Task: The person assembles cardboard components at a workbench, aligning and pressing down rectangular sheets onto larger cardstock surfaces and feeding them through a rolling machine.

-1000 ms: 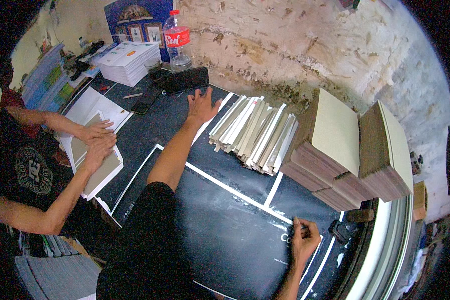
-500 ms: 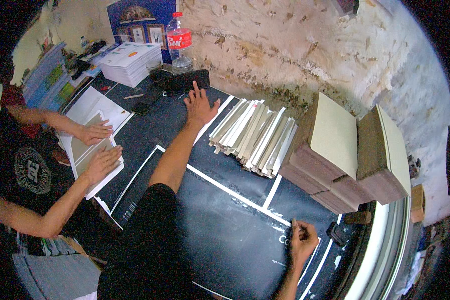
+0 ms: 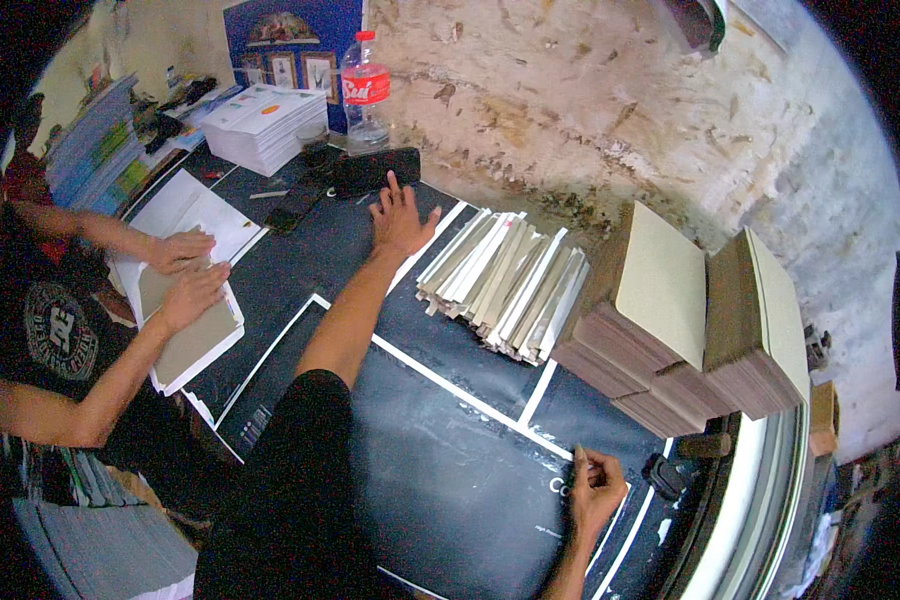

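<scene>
A black, rectangular object sits at the far side of the black desk with white lines. The left hand reaches to its near edge, fingers spread and holding nothing; the index fingertip overlaps that edge, though whether it touches is unclear. Just behind the object stands a clear plastic bottle with a red cap. Right of the left hand lies a bundle of white and grey strips, and farther right rise stacks of brown board with pale tops. The right hand is at the near right, fingers curled; I cannot tell whether they grip anything. At left, a co-worker's hands rest on a grey board.
</scene>
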A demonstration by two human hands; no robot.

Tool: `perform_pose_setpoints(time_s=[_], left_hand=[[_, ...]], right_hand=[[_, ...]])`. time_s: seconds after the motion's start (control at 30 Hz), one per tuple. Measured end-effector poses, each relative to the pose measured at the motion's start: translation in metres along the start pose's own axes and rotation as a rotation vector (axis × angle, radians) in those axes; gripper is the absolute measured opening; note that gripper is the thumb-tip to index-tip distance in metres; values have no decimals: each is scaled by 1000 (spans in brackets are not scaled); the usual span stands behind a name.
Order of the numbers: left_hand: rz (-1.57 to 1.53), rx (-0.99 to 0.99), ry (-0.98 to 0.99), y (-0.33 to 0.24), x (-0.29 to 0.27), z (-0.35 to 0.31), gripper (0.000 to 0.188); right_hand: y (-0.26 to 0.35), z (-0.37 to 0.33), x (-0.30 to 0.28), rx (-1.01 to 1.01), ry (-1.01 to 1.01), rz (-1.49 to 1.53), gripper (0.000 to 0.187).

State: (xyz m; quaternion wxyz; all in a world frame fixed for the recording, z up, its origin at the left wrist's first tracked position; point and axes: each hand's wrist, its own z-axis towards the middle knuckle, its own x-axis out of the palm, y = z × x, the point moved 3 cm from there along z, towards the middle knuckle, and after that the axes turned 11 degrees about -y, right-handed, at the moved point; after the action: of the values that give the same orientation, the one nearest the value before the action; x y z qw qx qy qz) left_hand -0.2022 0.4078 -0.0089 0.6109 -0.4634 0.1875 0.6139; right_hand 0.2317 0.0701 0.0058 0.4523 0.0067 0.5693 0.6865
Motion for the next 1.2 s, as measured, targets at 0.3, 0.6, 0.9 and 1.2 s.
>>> perform_pose_setpoints(time_s=[0.3, 0.6, 0.9, 1.2], left_hand=[[29, 4, -76, 4, 4, -3, 90], [14, -7, -81, 3, 7, -2, 98], [-1, 4, -132, 19, 11, -3, 106], [107, 9, -166, -6, -34, -2, 112]], right_hand=[[-2, -2, 0, -45, -18, -13, 15], [8, 0, -2, -46, -6, -14, 15], [6, -4, 1, -83, 5, -9, 14], [18, -1, -4, 33, 13, 24, 17]])
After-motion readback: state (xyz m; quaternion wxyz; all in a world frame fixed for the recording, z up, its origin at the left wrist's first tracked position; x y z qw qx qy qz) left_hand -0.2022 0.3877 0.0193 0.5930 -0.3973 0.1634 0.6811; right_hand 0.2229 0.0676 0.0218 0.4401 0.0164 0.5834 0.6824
